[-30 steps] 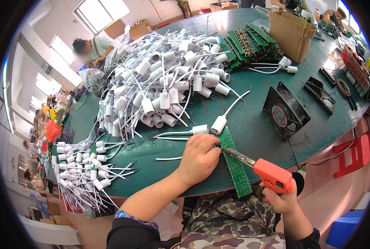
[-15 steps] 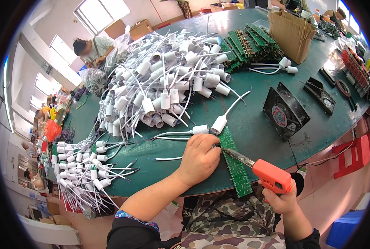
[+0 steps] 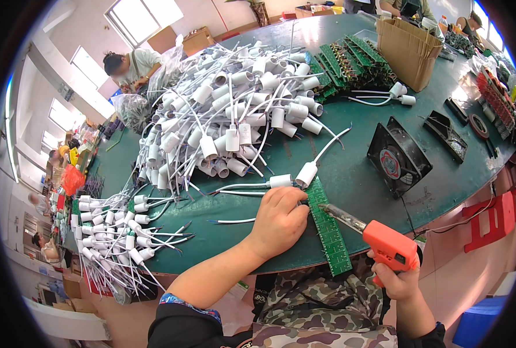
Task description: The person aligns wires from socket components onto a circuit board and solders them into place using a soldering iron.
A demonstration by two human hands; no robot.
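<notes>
My left hand (image 3: pixel 278 223) is closed at the left edge of a long green circuit board (image 3: pixel 329 232); what its fingertips pinch is hidden. White cylindrical pieces with cables, one (image 3: pixel 306 174) at the board's top end and another (image 3: pixel 280 181) just left of it, lie by my fingers. My right hand (image 3: pixel 398 279) grips the handle of a red soldering gun (image 3: pixel 390 245). Its metal tip points left, over the upper part of the board, a little right of my left fingers.
A large heap of white cabled pieces (image 3: pixel 223 116) lies beyond my left hand, a smaller bunch (image 3: pixel 116 223) at the left. A black fan (image 3: pixel 398 156), black tray (image 3: pixel 446 134), stacked boards (image 3: pixel 350 61) and cardboard box (image 3: pixel 408 51) stand right. A person (image 3: pixel 131 71) sits across the table.
The soldering gun has moved right with my right hand, and its tip has drawn away from my left fingertips. My left hand has stayed in place.
</notes>
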